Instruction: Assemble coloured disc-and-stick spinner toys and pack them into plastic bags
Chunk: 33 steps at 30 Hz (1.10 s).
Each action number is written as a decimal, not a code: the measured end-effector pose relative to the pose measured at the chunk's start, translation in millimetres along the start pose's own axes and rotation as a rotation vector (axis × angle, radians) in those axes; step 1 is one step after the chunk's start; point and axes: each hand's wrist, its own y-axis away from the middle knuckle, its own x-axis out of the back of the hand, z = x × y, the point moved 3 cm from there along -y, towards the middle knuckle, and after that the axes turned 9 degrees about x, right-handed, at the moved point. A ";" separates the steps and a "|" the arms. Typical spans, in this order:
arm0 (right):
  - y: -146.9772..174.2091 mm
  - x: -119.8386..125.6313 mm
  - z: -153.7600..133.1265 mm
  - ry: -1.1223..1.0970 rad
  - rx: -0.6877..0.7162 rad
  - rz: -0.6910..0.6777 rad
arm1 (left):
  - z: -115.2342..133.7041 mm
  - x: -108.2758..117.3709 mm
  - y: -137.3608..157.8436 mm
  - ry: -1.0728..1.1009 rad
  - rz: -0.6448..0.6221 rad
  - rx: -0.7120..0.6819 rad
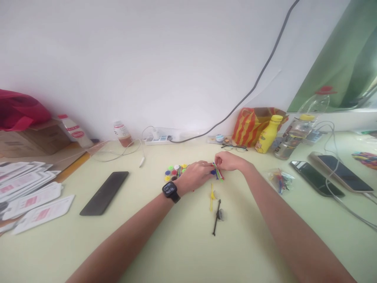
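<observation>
My right hand has its fingers pinched at the upper end of a small bunch of thin coloured plastic sticks, in green, white, blue and red. Beside it, my left hand, with a black watch on the wrist, reaches in with curled fingers; what its fingertips hold is hidden. Partly under my left hand lie several small round plastic discs in yellow, blue, red, green and white. Closer to me lie a yellow stick with a round piece and a black stick with a round piece.
A black phone and a stack of white packets lie left. Eyeglasses, a striped bag and a yellow bottle stand behind. Right are a plastic bag of pieces, two phones and cables.
</observation>
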 end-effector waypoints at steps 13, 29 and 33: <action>20.4 -19.0 -60.9 0.064 0.311 -0.609 | -6.1 30.5 2.4 0.024 0.030 0.018; 27.9 32.5 -44.8 -0.733 0.356 0.166 | 10.2 74.4 5.2 0.286 0.399 0.059; 22.6 22.5 -53.2 -0.741 0.370 0.097 | 14.2 66.6 5.0 0.274 0.305 -0.001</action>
